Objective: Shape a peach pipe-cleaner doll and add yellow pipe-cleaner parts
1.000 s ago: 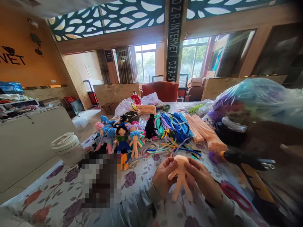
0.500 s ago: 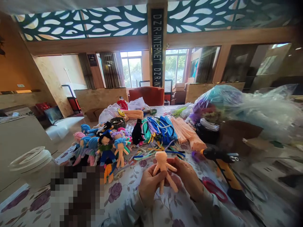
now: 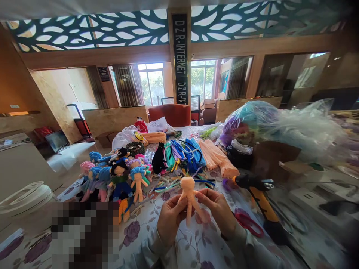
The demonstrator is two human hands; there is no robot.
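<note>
A peach-coloured pipe cleaner doll (image 3: 188, 192), plain and without hair or clothes, is held upright above the table in front of me. My left hand (image 3: 171, 216) pinches it at the side, its thumb lying near the arm on the left. With thumb and fingertips my right hand (image 3: 217, 207) grips the arm on the other side. The two legs hang down and apart between my hands. Finished-looking dolls (image 3: 120, 179) with coloured hair are heaped to the left of my hands.
Bundles of blue pipe cleaners (image 3: 193, 155) and peach pipe cleaners (image 3: 217, 158) lie behind the doll. At right are red-handled scissors (image 3: 249, 223), a black and orange glue gun (image 3: 260, 200) and plastic bags (image 3: 303, 123). A white lidded bucket (image 3: 26, 198) stands at left.
My right hand has come to hold the doll's arm more at its end, and that arm is now less visible. The view has swung slightly right.
</note>
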